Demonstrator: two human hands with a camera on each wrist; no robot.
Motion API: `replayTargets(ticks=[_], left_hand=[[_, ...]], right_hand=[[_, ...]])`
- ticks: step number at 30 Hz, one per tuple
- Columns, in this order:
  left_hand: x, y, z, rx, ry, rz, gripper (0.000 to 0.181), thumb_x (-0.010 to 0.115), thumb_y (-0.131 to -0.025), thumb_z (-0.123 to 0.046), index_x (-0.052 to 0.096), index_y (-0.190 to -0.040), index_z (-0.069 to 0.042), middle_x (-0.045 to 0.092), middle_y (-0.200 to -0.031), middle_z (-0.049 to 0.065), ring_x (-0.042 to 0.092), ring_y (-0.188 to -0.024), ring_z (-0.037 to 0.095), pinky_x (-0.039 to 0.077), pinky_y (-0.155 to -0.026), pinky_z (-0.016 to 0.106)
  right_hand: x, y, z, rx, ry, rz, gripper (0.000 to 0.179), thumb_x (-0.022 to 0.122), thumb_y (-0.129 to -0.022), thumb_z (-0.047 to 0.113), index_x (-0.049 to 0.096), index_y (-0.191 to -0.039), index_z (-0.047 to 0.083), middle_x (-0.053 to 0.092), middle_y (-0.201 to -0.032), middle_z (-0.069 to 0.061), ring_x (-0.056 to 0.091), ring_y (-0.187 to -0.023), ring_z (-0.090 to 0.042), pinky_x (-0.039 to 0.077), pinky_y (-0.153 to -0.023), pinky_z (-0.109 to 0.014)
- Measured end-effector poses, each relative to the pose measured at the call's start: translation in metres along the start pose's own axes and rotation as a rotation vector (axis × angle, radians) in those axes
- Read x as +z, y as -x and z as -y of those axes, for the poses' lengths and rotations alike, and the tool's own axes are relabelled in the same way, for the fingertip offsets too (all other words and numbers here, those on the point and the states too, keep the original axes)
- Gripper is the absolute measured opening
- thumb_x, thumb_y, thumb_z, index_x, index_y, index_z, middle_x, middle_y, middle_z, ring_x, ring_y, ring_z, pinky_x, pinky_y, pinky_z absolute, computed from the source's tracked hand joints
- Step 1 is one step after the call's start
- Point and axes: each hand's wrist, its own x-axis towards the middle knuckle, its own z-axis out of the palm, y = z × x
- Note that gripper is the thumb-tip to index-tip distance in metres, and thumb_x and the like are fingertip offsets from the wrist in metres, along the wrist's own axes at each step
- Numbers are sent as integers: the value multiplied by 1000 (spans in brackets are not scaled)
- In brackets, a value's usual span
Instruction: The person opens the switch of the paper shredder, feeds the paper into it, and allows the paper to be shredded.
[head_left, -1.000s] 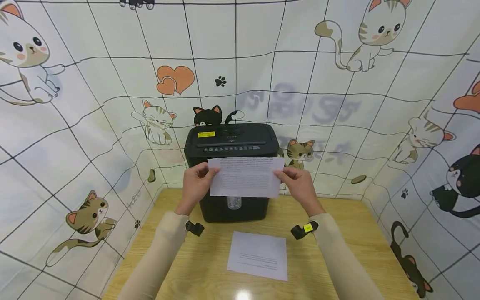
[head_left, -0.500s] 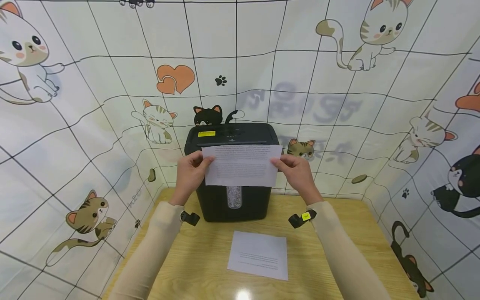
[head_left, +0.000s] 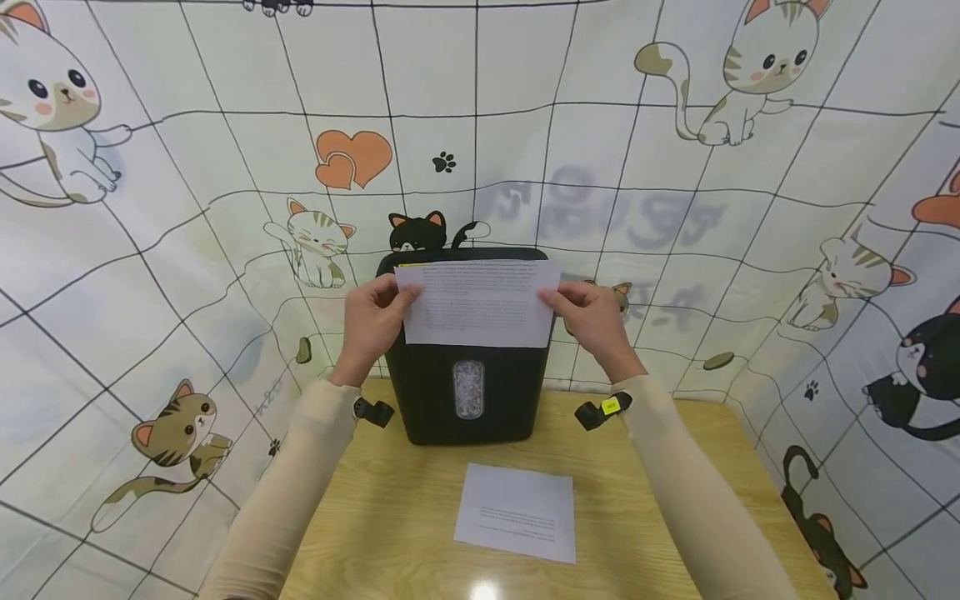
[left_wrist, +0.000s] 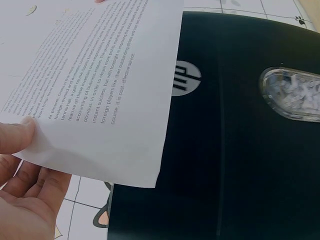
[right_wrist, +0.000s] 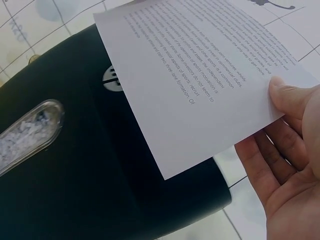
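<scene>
A printed sheet of paper (head_left: 478,304) is stretched between my two hands in front of the black paper shredder (head_left: 427,392). My left hand (head_left: 372,321) pinches its left edge, thumb on the printed face and fingers behind. At the right edge, my right hand (head_left: 596,325) pinches it the same way. In the head view the sheet covers most of the shredder's top, so the feed slot is hidden. Both wrist views show the shredder's front with a round HP logo (left_wrist: 186,78), partly covered by the paper, and a clear window (right_wrist: 32,132) with white shreds behind it.
Another printed sheet (head_left: 517,512) lies on the wooden table (head_left: 397,517) in front of the shredder. A white grid-patterned cloth (head_left: 600,67) with cartoon cats hangs behind and along both sides. Each wrist wears a small black camera (head_left: 373,412).
Both hands have raised the sheet and moved it slightly left, from the shredder's front up over its top panel. The sheet on the table has stayed put.
</scene>
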Motion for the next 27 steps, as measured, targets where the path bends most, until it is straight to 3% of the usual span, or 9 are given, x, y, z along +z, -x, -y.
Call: replayTargets(ticks=[2,5,8,12,19,27], left_hand=[[-1,-5,-2,6,-3,-5,20,76,-94,-20,77,-98,-1,75,-86,19,60,-66,14,43,-57,19],[-3,-12,-6,11,-6,-11,20,76,-94,-20,77,-99,-1,75,-87,19,62,-67,12,45,-58,19],[-5,-19,-9,16,-10,-15,22,76,-94,-21,78,-102,-1,76,-90,20,65,-69,12,46,-60,18],[-9,-26,-10,13,-20,-8,25,75,-95,-24,78,-106,-2,77,-94,20,67,-72,14,47,-61,19],[-15,-39,-12,-22,-16,-10,26,72,-97,-25,78,-111,-4,77,-104,18,70,-82,13,51,-70,19],[-19,-54,-16,-30,-10,6,26,73,-97,-28,78,-113,-7,78,-108,14,70,-84,9,53,-71,19]], right_hand=[[-1,-5,4,-1,-7,-6,37,74,-93,45,80,-109,13,74,-88,9,50,-67,-9,41,-60,-25],[0,-12,9,-13,-24,-8,36,75,-93,44,80,-104,10,74,-86,7,52,-67,-9,44,-60,-23],[1,-19,13,-19,-19,-11,36,75,-93,43,80,-104,10,77,-92,5,62,-80,-13,49,-70,-22],[2,-26,19,1,3,-14,37,74,-92,46,80,-110,14,79,-100,1,66,-85,-20,44,-66,-27],[6,-40,29,9,-26,-2,40,73,-92,48,79,-113,15,78,-108,-2,73,-96,-16,56,-88,-32],[7,-58,39,38,-26,-41,42,75,-88,50,79,-112,16,78,-106,0,70,-98,-15,52,-93,-32]])
